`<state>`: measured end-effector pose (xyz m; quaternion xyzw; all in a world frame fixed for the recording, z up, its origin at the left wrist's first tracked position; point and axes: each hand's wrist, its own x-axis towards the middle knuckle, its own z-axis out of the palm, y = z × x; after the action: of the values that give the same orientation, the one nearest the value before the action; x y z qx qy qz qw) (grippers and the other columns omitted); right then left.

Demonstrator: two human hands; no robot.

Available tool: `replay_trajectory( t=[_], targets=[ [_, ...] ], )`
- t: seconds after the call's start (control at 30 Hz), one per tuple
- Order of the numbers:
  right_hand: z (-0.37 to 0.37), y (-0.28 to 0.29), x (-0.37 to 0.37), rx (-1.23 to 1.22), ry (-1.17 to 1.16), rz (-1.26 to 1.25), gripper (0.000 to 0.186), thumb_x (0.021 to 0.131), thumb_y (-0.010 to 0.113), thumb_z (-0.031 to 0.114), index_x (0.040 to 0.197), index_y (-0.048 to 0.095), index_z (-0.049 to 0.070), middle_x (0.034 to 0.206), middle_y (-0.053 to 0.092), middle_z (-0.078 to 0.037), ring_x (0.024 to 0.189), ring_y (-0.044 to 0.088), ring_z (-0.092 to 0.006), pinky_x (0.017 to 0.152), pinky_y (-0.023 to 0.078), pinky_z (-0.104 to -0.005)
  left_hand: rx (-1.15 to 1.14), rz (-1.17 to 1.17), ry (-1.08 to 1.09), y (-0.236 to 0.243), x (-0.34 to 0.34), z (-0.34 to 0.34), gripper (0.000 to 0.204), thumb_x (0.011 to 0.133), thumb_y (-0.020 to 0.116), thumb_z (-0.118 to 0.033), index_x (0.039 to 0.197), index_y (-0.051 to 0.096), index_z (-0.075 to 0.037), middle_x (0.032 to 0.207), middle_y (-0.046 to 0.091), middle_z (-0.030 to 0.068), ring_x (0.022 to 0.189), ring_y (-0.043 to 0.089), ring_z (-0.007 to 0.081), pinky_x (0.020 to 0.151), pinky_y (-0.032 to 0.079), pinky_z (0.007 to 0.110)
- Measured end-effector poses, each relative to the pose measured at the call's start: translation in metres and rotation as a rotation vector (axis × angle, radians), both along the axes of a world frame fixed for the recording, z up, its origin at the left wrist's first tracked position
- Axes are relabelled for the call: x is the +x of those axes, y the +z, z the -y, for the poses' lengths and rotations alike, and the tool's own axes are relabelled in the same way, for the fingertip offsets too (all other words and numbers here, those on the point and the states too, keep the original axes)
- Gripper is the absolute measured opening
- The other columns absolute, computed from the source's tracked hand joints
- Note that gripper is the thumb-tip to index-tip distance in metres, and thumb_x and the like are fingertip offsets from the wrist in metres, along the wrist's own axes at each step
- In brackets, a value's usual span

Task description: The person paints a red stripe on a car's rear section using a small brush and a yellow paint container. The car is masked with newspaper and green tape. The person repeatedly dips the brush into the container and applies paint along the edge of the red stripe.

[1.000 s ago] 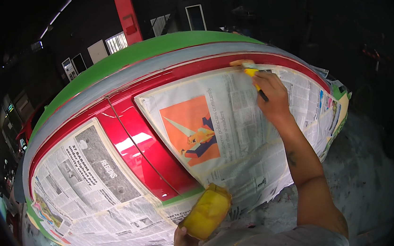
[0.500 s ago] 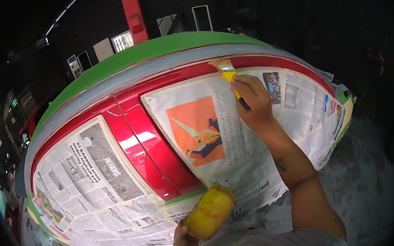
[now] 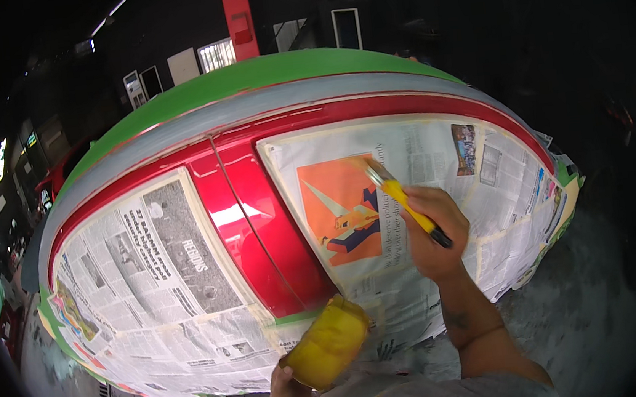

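Note:
My right hand (image 3: 438,225) is closed around the handle of a paintbrush (image 3: 393,188), yellow with a black end. The bristles point away from me, over the newspaper (image 3: 423,136) that covers a car window; whether they touch it I cannot tell. My left hand (image 3: 286,394) grips a yellow, cut-open plastic container (image 3: 330,344) by its lower left side, close to my body. What is inside the container does not show. Between the papered windows runs a shiny red car pillar (image 3: 272,233), split by a door seam.
Above the windows curve a red frame strip (image 3: 370,106), a grey band (image 3: 247,102) and the green roof (image 3: 283,69). More newspaper (image 3: 124,294) is taped over the left window and the body below. A red post (image 3: 240,22) rises behind the car.
My right hand has drawn the paintbrush from the red strip down toward me, over the newspaper. The view has shifted slightly; my left hand still holds the container.

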<state>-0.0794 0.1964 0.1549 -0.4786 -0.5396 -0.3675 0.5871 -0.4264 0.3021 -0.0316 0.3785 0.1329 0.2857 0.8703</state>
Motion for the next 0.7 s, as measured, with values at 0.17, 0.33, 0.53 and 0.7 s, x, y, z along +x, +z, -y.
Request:
replay_trajectory(
  t=[0.17,0.33,0.53,0.7],
  targets=[
    [0.035,-0.051,-0.020,0.001,0.572,-0.516,0.023,0.097,0.082,-0.007,0.118,0.074,-0.002,0.120,0.079,-0.023,0.106,0.080,-0.0307,0.096,0.065,-0.0426,0.004,-0.056,0.107,0.002,-0.010,-0.015,0.085,0.090,0.090,-0.045,0.148,0.055,0.007,0.139,0.069,0.0179,0.121,0.073,0.0290,0.105,0.060,0.045],
    [0.064,-0.066,-0.038,-0.236,0.649,-0.615,0.024,0.096,0.088,0.001,0.115,0.074,-0.002,0.117,0.081,-0.024,0.101,0.080,-0.0281,0.092,0.065,-0.0399,-0.015,-0.091,0.120,0.014,0.000,-0.024,0.081,0.090,0.092,-0.041,0.144,0.054,0.005,0.133,0.070,0.0165,0.123,0.071,0.0259,0.109,0.059,0.043],
    [0.059,-0.044,-0.056,-0.757,0.542,-0.117,0.028,0.087,0.089,0.004,0.113,0.077,0.003,0.116,0.083,-0.016,0.099,0.080,-0.0263,0.089,0.064,-0.0400,0.013,-0.127,-0.011,0.021,0.015,-0.036,0.076,0.091,0.090,-0.039,0.143,0.055,0.004,0.126,0.071,0.0127,0.109,0.073,0.0183,0.095,0.061,0.035],
    [0.044,-0.022,-0.062,-1.152,0.383,0.415,0.033,0.082,0.084,0.011,0.114,0.076,0.013,0.116,0.077,0.001,0.110,0.073,-0.0215,0.084,0.060,-0.0415,0.033,-0.133,-0.070,0.023,0.027,-0.038,0.069,0.094,0.088,-0.032,0.145,0.055,0.002,0.126,0.072,0.0117,0.107,0.073,0.0167,0.092,0.061,0.033]
  ],
)
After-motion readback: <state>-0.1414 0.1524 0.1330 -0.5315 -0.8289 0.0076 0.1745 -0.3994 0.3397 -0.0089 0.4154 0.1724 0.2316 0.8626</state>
